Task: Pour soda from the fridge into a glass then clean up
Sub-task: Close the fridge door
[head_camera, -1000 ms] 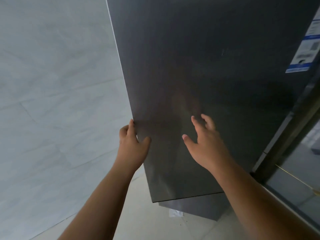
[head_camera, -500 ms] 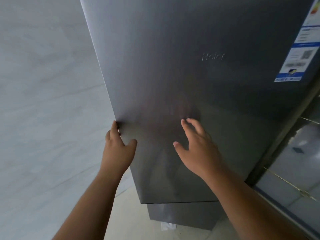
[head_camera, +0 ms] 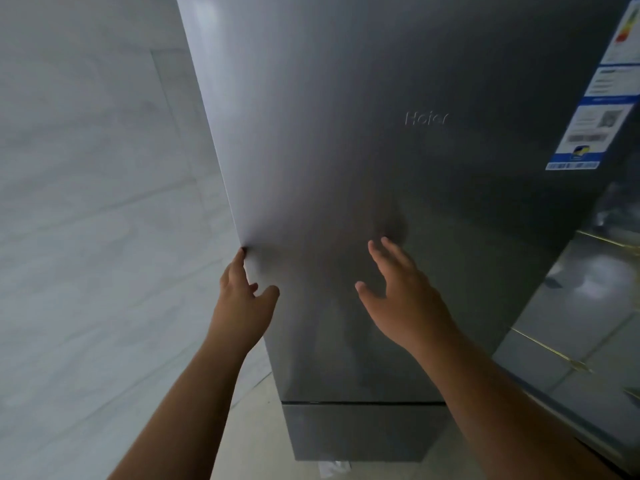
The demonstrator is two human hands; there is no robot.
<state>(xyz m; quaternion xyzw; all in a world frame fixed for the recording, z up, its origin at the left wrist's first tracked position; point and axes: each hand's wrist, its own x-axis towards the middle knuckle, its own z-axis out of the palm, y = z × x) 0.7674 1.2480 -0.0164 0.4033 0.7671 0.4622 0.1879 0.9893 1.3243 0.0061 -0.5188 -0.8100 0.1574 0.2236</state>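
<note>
The tall grey fridge door (head_camera: 381,150) fills the middle of the view, and its bottom edge lines up with the lower fridge door (head_camera: 360,431). My left hand (head_camera: 242,299) holds the upper door's left edge, thumb on the front face and fingers round the side. My right hand (head_camera: 398,292) is open with fingers spread, right at the door's front face; I cannot tell if it touches. No soda or glass is in view.
A pale tiled wall (head_camera: 86,220) stands close on the left of the fridge. Energy label stickers (head_camera: 595,109) sit at the door's upper right. A glossy cabinet front with gold trim (head_camera: 571,323) is on the right. Light floor (head_camera: 256,427) shows below.
The upper fridge door has swung from ajar to flush with the lower door. Both hands moved with it, the left still on its edge.
</note>
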